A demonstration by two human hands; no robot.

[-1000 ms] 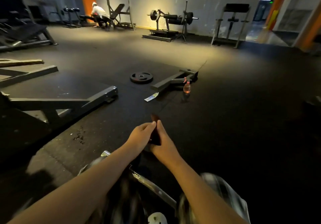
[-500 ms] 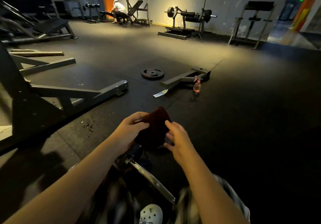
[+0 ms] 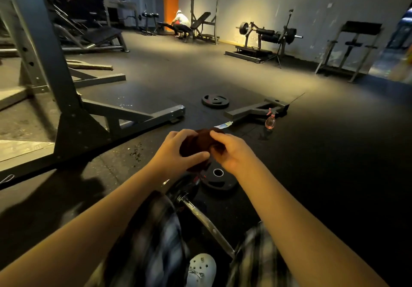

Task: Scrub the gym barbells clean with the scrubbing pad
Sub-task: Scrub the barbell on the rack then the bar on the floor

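Observation:
A dark reddish-brown scrubbing pad (image 3: 196,144) is held up in front of me between both hands. My left hand (image 3: 176,153) grips its left side with the thumb across the lower edge. My right hand (image 3: 231,151) pinches its right side. Below them a chrome barbell (image 3: 207,222) runs across the floor between my legs, its sleeve end (image 3: 180,197) near a black weight plate (image 3: 219,181) lying flat. Part of the bar is hidden by my legs.
A grey rack frame (image 3: 93,113) stands at the left. Ahead on the black floor lie a second weight plate (image 3: 215,101), a metal base piece (image 3: 252,110), a pink spray bottle (image 3: 270,120) and a small tube (image 3: 224,125). A person (image 3: 181,21) sits by a far bench.
The view has tilted and shifted, showing more of the rack at left and the near plate. Both hands went from holding the pad edge-on to spreading it, then closing round it.

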